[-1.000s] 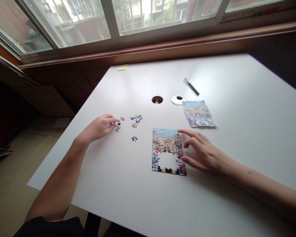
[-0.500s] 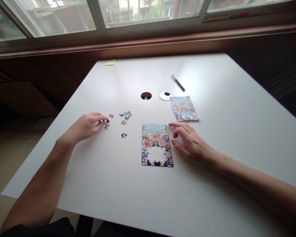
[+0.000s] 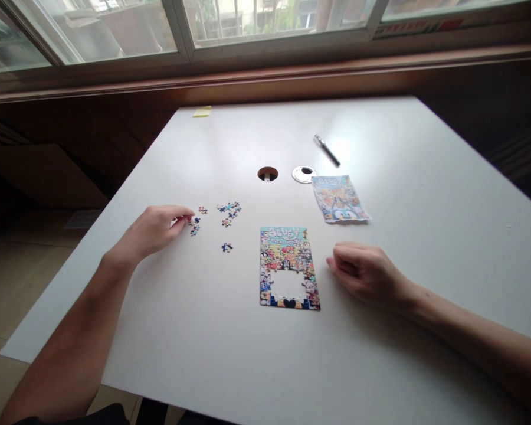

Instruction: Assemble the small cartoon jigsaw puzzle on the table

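Note:
My left hand (image 3: 157, 230) rests at the left, with thumb and index fingertips close together beside a dark blue puzzle piece (image 3: 197, 219). Whatever lies between those fingertips is too small to make out. Around them are another loose piece (image 3: 195, 229) and a reddish one (image 3: 203, 210). Farther right lie a small cluster of pieces (image 3: 232, 209) and a single blue piece (image 3: 226, 247). The partly filled jigsaw puzzle (image 3: 287, 251) lies flat, with a white gap in its lower middle. To its right, apart from it, my right hand (image 3: 367, 273) is curled into a fist on the table.
A crumpled picture sheet (image 3: 340, 199) lies beyond the puzzle. Behind it are a dark pen (image 3: 327, 150), a round silver cover (image 3: 304, 174) and a cable hole (image 3: 268, 174) in the white table (image 3: 203, 342). Yellow tape (image 3: 202, 111) marks the far edge.
My right hand has left the puzzle's right edge, moved right and curled its fingers. My left fingertips have drawn slightly back from the dark blue piece. The view has shifted slightly.

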Tool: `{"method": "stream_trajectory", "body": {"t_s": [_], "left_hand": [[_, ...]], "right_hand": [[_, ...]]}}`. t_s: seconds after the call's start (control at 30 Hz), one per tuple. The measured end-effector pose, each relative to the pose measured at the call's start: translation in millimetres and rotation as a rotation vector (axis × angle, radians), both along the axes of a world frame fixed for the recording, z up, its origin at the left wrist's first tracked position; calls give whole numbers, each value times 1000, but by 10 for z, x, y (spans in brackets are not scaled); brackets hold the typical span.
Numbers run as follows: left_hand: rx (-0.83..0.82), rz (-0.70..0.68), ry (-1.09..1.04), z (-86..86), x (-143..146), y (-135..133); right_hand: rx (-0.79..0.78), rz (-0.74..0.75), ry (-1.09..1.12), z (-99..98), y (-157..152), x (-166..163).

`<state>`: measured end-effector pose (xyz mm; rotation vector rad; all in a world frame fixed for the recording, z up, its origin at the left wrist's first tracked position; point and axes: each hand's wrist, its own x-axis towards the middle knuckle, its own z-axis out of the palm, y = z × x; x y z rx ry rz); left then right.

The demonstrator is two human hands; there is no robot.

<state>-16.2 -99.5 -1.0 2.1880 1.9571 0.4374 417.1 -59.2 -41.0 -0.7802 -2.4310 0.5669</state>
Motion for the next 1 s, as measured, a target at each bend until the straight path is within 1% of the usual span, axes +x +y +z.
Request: {"method": "stream_trajectory", "body": {"t_s": [0.17, 0.3, 0.4, 0.53, 0.6, 0.67, 0.77, 1.0], "left_hand": [[18, 33, 2, -15, -6, 14], [34, 75, -28, -53, 6, 16], [69, 140, -53, -112, 50, 39], [179, 169, -39, -224, 125, 119], [205, 204, -26, -273, 155, 161], [201, 237, -10, -307, 180, 192], [178, 243, -10, -330, 207, 223], [81, 189, -185, -337, 179, 263]], "right_hand": [[19, 31, -16, -86, 24, 58], [27, 46, -27, -112, 41, 77], [41, 54, -29, -109, 43, 69], [45, 72, -35, -106, 44, 48], [45, 78, -37, -107, 48, 39], [45, 78, -40, -108, 51, 33], [43, 74, -46, -106, 51, 30], [28, 58, -47, -94, 31, 24]]}}
